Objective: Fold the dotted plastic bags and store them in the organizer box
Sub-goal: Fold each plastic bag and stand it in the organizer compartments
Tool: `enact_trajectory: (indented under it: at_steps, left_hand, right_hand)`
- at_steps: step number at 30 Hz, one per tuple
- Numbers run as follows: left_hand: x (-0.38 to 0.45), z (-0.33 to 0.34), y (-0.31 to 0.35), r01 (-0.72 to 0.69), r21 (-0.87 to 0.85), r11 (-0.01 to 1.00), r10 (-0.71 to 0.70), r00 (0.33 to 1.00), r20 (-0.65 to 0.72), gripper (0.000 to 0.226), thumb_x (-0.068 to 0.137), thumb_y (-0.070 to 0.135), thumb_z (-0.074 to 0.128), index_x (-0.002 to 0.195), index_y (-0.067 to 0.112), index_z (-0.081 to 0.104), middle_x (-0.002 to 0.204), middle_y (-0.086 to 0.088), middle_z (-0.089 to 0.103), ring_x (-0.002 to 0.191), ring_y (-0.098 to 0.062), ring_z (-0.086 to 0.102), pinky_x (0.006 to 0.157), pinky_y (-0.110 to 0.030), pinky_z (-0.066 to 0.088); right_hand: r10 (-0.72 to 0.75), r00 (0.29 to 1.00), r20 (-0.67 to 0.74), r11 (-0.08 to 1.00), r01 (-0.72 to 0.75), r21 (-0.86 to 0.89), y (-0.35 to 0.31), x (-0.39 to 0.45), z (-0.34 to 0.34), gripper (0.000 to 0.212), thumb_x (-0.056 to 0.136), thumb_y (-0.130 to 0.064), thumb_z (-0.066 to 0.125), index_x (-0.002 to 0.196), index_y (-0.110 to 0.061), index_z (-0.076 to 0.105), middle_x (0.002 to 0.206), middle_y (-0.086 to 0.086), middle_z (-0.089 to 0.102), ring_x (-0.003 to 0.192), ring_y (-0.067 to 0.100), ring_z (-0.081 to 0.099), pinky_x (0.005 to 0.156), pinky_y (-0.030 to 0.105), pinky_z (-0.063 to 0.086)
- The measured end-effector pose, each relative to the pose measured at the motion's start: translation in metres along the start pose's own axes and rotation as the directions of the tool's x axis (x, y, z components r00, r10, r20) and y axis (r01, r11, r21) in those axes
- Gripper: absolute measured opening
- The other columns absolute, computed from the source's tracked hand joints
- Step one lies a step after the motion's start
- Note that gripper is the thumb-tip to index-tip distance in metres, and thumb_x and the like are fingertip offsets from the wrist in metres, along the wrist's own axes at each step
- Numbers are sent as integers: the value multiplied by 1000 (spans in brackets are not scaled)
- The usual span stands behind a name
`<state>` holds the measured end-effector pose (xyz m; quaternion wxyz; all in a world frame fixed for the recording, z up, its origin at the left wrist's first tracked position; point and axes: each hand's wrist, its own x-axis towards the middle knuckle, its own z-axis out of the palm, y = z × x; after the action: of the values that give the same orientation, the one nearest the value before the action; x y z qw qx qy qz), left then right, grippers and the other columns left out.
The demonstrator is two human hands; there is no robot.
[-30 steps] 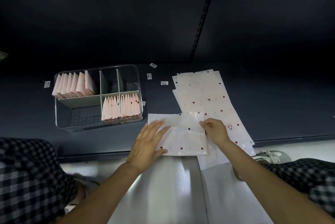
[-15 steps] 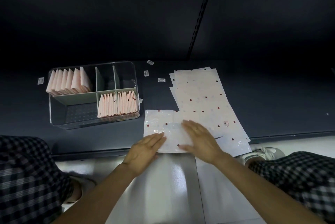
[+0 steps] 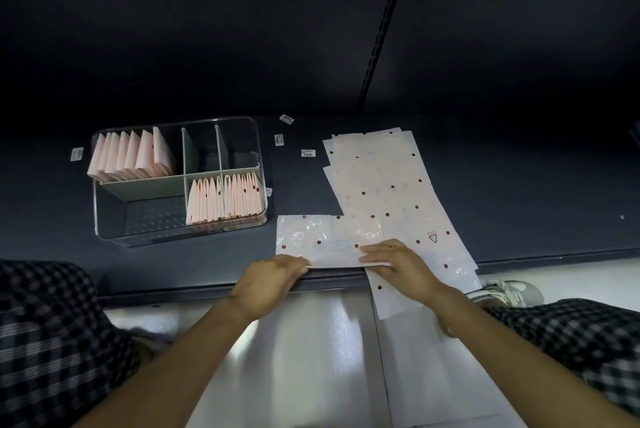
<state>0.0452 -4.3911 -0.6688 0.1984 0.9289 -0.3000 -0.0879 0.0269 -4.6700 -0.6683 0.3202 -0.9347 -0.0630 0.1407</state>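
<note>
A dotted plastic bag (image 3: 322,240), folded into a wide strip, lies at the near edge of the dark table (image 3: 207,264). My left hand (image 3: 270,277) grips its near left edge with curled fingers. My right hand (image 3: 398,263) rests its fingers flat across the near right edge; its thumb is hidden. A stack of flat dotted bags (image 3: 384,192) lies to the right, partly under the strip and hanging over the table edge. The clear organizer box (image 3: 110,230) stands at the left. Folded pink bags fill its back left compartment (image 3: 131,157) and front right compartment (image 3: 225,199).
Small white labels (image 3: 279,140) lie scattered on the table behind the box and the stack. The organizer's two back right compartments (image 3: 218,153) and large front left one hold nothing. My checkered knees (image 3: 52,341) flank a white floor; a shoe (image 3: 509,290) sits at the right.
Both hands slid back along the folded bag, from its middle to its near edge. The left hand's fingers went from flat to curled at the edge.
</note>
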Motion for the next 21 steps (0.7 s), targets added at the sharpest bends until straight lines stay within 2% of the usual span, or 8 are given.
enact_trajectory:
  at_steps: [2, 4, 7, 9, 13, 16, 18, 21]
  left_hand:
    - [6, -2, -2, 79, 26, 997, -80, 997, 6, 31, 101, 41, 30, 100, 22, 54, 91, -1, 68, 87, -29, 62, 69, -32, 43]
    - [9, -2, -3, 150, -95, 984, -155, 987, -46, 32, 99, 44, 35, 92, 22, 56, 78, -2, 67, 78, -30, 61, 64, -32, 40]
    - [10, 0, -7, 336, -420, 843, -387, 921, -40, 19, 88, 48, 58, 94, 31, 63, 84, 6, 69, 80, -18, 61, 74, -31, 47]
    - [9, 4, -10, 432, -506, 746, -500, 866, 1, 27, 82, 43, 69, 103, 30, 61, 89, 5, 69, 81, -16, 60, 77, -31, 49]
    - [10, 6, -8, 471, -653, 594, -631, 776, -14, 44, 83, 30, 70, 122, 20, 53, 90, 0, 67, 80, -16, 63, 74, -30, 50]
    - [10, 11, 7, 463, -437, 771, -602, 754, -263, 49, 88, 23, 65, 132, 14, 46, 116, -8, 59, 103, -27, 55, 85, -39, 46]
    - [10, 14, 21, 381, -243, 892, -449, 802, -394, 48, 86, 19, 65, 130, 10, 49, 126, -12, 53, 112, -31, 51, 91, -42, 42]
    - [17, 25, 32, 127, -75, 989, -145, 935, -324, 48, 89, 23, 63, 133, 8, 50, 142, -11, 46, 131, -30, 42, 111, -46, 31]
  right_hand:
    - [138, 989, -52, 976, -127, 175, 1, 4, -6, 15, 83, -14, 71, 97, -16, 75, 94, -11, 67, 96, 9, 53, 83, 12, 39]
    - [251, 968, -19, 919, -233, 317, 3, 7, -12, 4, 82, -15, 72, 83, -13, 75, 74, -7, 66, 76, 8, 55, 71, 21, 41]
    - [354, 935, -21, 848, -312, 428, 3, 13, -13, 38, 83, -18, 70, 54, -18, 47, 51, -13, 42, 53, 10, 38, 56, 23, 30]
    - [396, 916, -63, 849, -339, 405, 1, 19, -11, 50, 85, -20, 69, 54, -18, 29, 51, -8, 26, 55, 13, 24, 55, 27, 20]
    - [467, 877, -110, 856, -418, 303, -3, 33, -5, 49, 88, -23, 64, 54, -17, 29, 55, -2, 29, 56, 15, 26, 55, 28, 22]
    - [492, 863, -111, 859, -460, 226, -5, 38, -5, 50, 89, -25, 62, 55, -16, 26, 55, -1, 28, 57, 16, 27, 55, 31, 22]
    - [498, 862, -93, 858, -474, 196, -6, 41, -7, 52, 89, -25, 61, 54, -17, 25, 54, -1, 27, 56, 16, 27, 55, 31, 21]
    - [515, 855, -64, 849, -499, 174, -8, 43, -10, 53, 89, -25, 61, 53, -17, 24, 54, -1, 26, 54, 14, 26, 53, 30, 21]
